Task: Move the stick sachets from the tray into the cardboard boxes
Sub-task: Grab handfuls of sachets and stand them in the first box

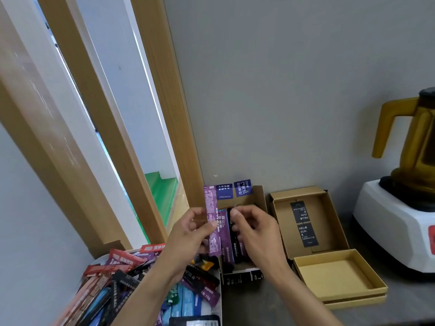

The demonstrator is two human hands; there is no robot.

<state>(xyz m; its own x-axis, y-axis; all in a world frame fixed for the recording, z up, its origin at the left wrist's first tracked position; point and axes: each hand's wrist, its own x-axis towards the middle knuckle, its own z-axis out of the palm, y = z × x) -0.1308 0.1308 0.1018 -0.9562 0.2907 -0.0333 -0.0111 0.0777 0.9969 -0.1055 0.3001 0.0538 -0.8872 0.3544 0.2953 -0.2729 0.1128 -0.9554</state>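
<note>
My left hand (190, 234) pinches a light purple stick sachet (211, 208), held upright over the left cardboard box (256, 196). That box holds several purple and black sachets (227, 243) standing side by side. My right hand (254, 229) reaches into the same box, its fingers curled on a black sachet (233, 234). The white tray (217, 292) at lower left is heaped with several red, black, blue and purple sachets (122, 274). A second cardboard box (306, 222) lies open to the right with two black tags inside.
A shallow cardboard lid (339, 276) rests on the counter in front of the second box. A white blender base with an amber jug (404, 184) stands at far right. Grey wall behind, wooden window frame (113, 137) to the left.
</note>
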